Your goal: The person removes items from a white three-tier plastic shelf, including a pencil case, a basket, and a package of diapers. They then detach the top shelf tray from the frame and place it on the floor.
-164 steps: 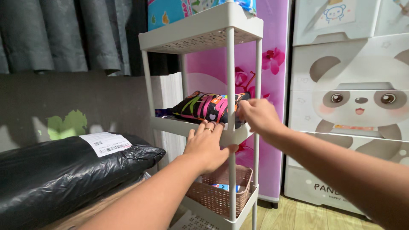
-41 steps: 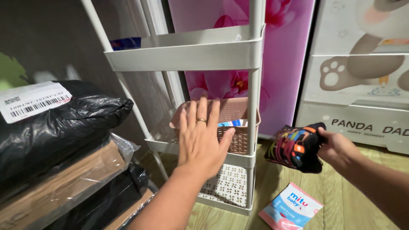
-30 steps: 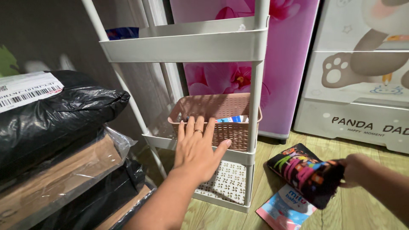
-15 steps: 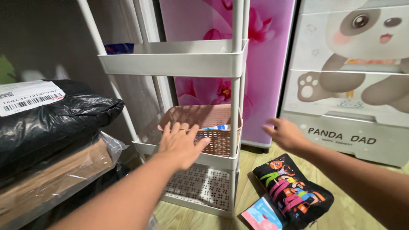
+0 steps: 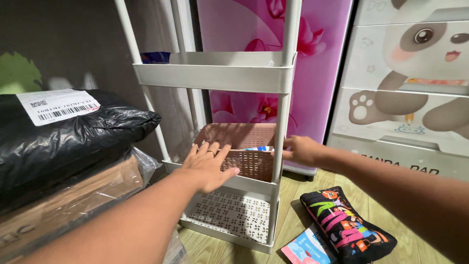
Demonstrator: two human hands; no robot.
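The right hand [image 5: 302, 150] had moved from the floor to the pink basket [image 5: 244, 151]. Its fingers gripped the rim; the left hand [image 5: 209, 164] lay open against it.

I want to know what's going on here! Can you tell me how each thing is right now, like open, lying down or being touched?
Left hand: open, resting flat on the basket's front.
Right hand: at the basket's right end, grip hidden.
Pink basket: upright on the rack's middle shelf.
White rack: standing upright.
Colourful pouch: lying on the floor.
Small packet: lying flat beside the pouch.
Black bag: closed, lying on a wrapped box.
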